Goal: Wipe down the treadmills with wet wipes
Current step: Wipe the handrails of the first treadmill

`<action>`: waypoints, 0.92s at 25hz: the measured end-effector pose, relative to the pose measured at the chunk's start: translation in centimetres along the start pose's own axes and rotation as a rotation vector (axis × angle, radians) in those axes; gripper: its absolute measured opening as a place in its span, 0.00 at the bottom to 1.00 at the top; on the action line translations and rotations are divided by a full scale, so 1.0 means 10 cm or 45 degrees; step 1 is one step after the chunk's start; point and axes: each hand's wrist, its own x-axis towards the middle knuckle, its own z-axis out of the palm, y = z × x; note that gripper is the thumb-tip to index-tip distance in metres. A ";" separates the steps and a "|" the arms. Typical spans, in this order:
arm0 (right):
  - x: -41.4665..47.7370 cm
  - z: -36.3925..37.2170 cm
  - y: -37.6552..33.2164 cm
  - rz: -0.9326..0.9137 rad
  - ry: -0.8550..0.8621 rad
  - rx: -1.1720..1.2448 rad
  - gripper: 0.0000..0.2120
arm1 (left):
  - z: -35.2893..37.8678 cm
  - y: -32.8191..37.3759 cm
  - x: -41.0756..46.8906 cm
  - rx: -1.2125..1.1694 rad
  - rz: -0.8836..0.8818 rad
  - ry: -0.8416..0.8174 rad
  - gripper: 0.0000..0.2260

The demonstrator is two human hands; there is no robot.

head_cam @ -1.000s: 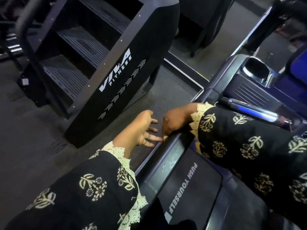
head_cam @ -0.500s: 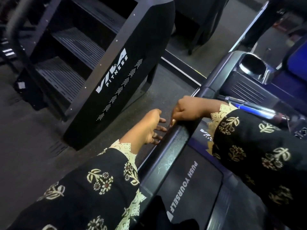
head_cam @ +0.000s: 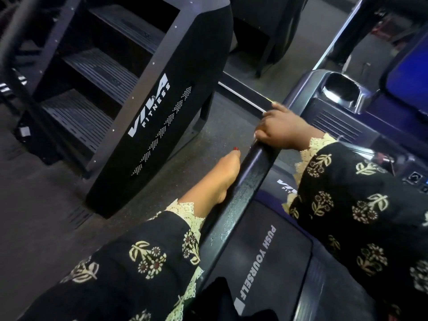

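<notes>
Black glossy treadmill side rail sat under your right hand, grip curled over its edge seemingly to scrub, while your left hand lay straight-fingered alongside, likely bracing.

Black fabric sleeves carry cream flower prints and cream lace cuffs. The black stair-climber side panel and the dark grey treadmill belt bear white lettering. One fingernail is red.
</notes>
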 end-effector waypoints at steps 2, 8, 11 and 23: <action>-0.15 0.18 0.01 0.039 0.254 0.147 0.22 | 0.04 -0.02 0.04 0.045 0.024 0.003 0.23; -0.49 0.64 -0.09 0.333 0.949 0.596 0.16 | 0.21 -0.16 0.16 0.510 0.241 0.189 0.24; -0.56 0.70 -0.49 0.755 1.128 0.906 0.14 | 0.25 -0.16 0.17 0.720 0.291 0.272 0.24; -0.67 0.68 -1.10 1.497 0.775 1.920 0.20 | 0.40 -0.10 0.17 1.086 0.507 0.476 0.24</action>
